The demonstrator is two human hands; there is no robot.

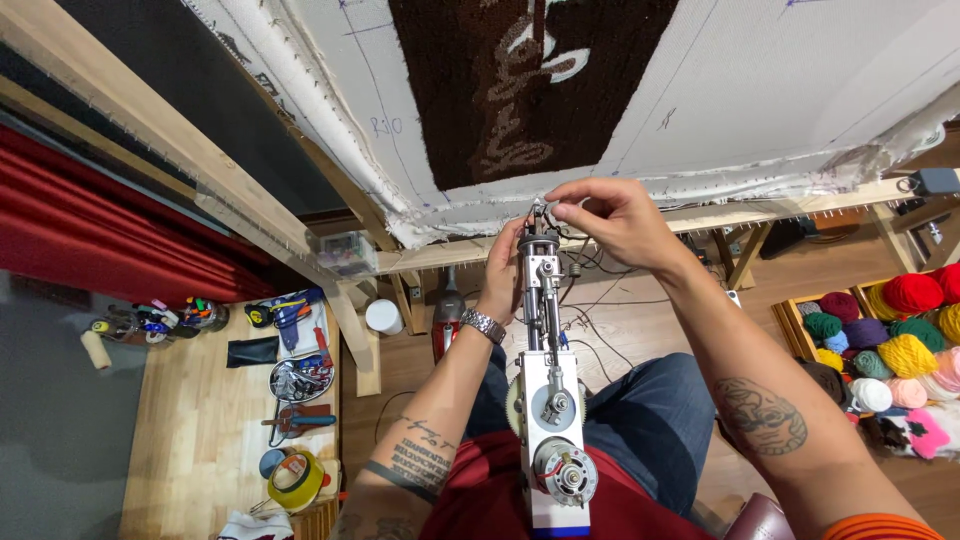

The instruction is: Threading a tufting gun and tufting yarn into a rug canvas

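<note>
We held the tufting gun [548, 400] upright in our lap, its long axis running straight away from us, motor end near our body and needle tip pointing up toward the lower edge of the stretched backing cloth [700, 110]. Both hands met at that far tip. Our left hand [503, 272] lay just to the left of the gun's upper shaft, fingers wrapped against it in a steadying grasp, wristwatch [484, 325] below. Our right hand [610, 215] sat above and slightly to the right of the tip, thumb and forefinger pinched together on something very fine at the needle; we could not tell whether it was yarn or the needle part itself. So the working point lay directly under the right fingertips and just above the left ones, with the right hand nearer. The brown tufted patch [500, 90] hung above both hands, apart from them. Yarn balls [905, 340] sat well off to the right.
</note>
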